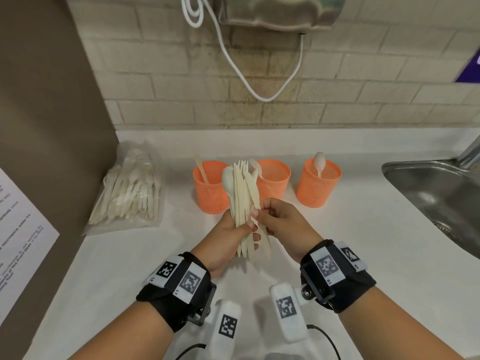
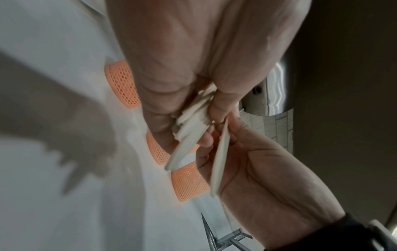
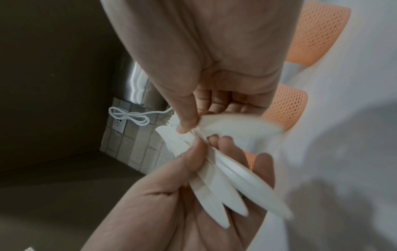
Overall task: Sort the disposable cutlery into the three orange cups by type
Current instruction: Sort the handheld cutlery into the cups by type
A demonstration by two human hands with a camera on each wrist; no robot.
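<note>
Three orange mesh cups stand in a row on the white counter (image 1: 350,242). The left cup (image 1: 209,193) holds a knife (image 1: 201,168), and the right cup (image 1: 318,188) holds a spoon (image 1: 319,162). A fork (image 1: 255,166) shows at the middle cup (image 1: 275,183); whether it stands in the cup or belongs to the bundle I cannot tell. My left hand (image 1: 253,231) grips a fanned bundle of cream cutlery (image 1: 242,198) upright in front of the cups. My right hand (image 1: 259,216) pinches one piece (image 3: 236,124) at the bundle's right side, its handle angled away from the rest (image 2: 221,152).
A clear bag of more cutlery (image 1: 130,193) lies at the left by a brown panel (image 1: 52,100). A steel sink (image 1: 436,193) lies at the right. A white cable (image 1: 259,94) hangs on the brick wall. A printed sheet (image 1: 18,229) is at the far left.
</note>
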